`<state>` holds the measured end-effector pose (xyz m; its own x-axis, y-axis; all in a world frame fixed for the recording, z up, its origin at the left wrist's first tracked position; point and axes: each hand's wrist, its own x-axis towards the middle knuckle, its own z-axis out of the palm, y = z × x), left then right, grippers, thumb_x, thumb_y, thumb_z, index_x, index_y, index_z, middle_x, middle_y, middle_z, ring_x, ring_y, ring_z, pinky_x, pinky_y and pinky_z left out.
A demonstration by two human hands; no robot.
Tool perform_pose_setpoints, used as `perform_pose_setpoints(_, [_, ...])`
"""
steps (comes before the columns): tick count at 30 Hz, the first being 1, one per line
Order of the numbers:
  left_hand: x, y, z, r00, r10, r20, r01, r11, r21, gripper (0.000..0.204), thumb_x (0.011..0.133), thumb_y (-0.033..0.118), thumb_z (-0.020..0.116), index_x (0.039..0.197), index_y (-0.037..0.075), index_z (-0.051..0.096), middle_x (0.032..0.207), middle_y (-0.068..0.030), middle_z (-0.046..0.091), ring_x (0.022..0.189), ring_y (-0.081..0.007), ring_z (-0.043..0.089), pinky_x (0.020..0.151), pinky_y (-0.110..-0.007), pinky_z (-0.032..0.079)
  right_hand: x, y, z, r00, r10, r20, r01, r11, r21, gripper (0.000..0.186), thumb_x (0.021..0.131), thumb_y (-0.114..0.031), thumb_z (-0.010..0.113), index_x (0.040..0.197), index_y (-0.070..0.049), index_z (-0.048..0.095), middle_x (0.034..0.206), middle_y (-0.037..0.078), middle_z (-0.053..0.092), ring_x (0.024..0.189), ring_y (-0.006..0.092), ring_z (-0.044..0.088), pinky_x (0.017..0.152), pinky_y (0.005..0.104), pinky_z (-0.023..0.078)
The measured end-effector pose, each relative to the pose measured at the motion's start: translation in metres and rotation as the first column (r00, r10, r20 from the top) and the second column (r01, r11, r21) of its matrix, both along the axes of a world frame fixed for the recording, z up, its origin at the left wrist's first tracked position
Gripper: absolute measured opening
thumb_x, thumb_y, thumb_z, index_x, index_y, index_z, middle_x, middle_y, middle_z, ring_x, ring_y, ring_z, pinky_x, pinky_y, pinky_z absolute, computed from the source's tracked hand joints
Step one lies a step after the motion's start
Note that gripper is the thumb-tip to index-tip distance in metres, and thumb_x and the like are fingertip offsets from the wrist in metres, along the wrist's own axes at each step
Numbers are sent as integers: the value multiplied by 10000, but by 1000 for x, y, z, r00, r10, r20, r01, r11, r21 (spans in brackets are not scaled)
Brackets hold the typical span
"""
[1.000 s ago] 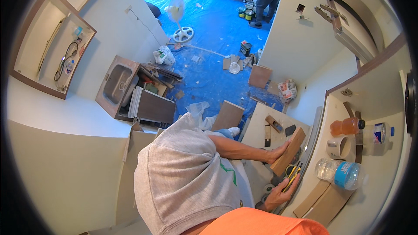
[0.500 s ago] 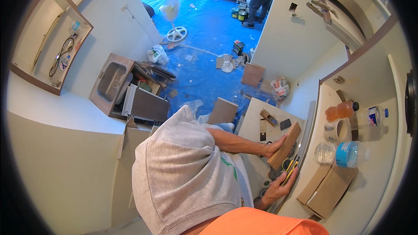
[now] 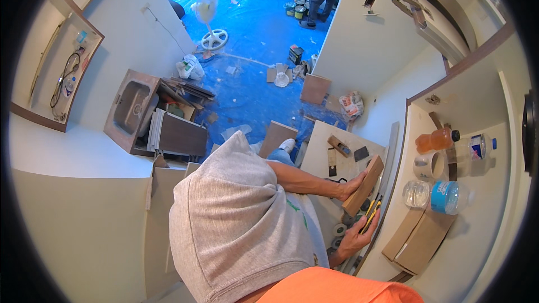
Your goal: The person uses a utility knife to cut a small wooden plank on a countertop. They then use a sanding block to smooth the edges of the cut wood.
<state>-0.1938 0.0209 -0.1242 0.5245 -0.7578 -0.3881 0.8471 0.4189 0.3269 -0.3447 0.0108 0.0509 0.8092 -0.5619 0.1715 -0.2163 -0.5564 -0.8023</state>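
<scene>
My left hand [image 3: 352,186] grips a reddish-brown wooden block [image 3: 365,186] and tilts it above a cluttered pale board [image 3: 314,160]. Just below the block, my right hand [image 3: 355,239] is closed round a slim yellow-and-black tool [image 3: 370,216], which looks like a utility knife. Its tip points up beside the block's lower end; whether they touch I cannot tell. On the board beyond my left hand lie a wooden hand plane [image 3: 338,146] and a dark flat pad [image 3: 361,154]. Several round discs [image 3: 339,229] lie near my right hand, partly hidden by it.
At right, a shelf holds an orange-filled bottle [image 3: 435,141], a mug [image 3: 428,165], water bottles [image 3: 445,197] and a cardboard box [image 3: 418,241]. A sink unit [image 3: 132,109] stands left. Blue sheeting [image 3: 241,87] covers the floor, with a fan [image 3: 206,8] and two people farther off.
The view has shifted slightly, so the surroundings sit a little farther left. Both hands keep their holds, and the yellow-and-black tool remains close to the wooden block.
</scene>
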Motion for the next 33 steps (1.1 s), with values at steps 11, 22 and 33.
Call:
perform_pose_setpoints(11, [56,31,38,989,149,-23,-147,987,64,794,959,788,288,1255,110,574,1028,-93,633,951,-222,613,856,-434,521,63,10,9,982,183,-50,-183,983,9,450,1032,-170,556,1454,-15,527,1387,194,621,1185,315,646,889,371,543])
perform_pose_setpoints(22, [87,53,46,974,188,-124,-180,981,69,722,993,748,242,1122,128,590,922,-62,628,850,-179,613,792,-397,521,95,17,-3,971,239,-20,-236,967,91,447,1035,-149,556,1445,23,520,1396,237,596,1283,366,586,1044,412,465])
perform_pose_setpoints(33, [97,48,44,973,193,-125,-183,980,83,740,996,748,248,1102,103,596,892,-46,633,826,-169,611,790,-374,521,106,20,4,981,153,-118,-135,979,150,459,1039,-169,547,1466,-5,510,1412,228,589,1294,350,582,1042,412,468])
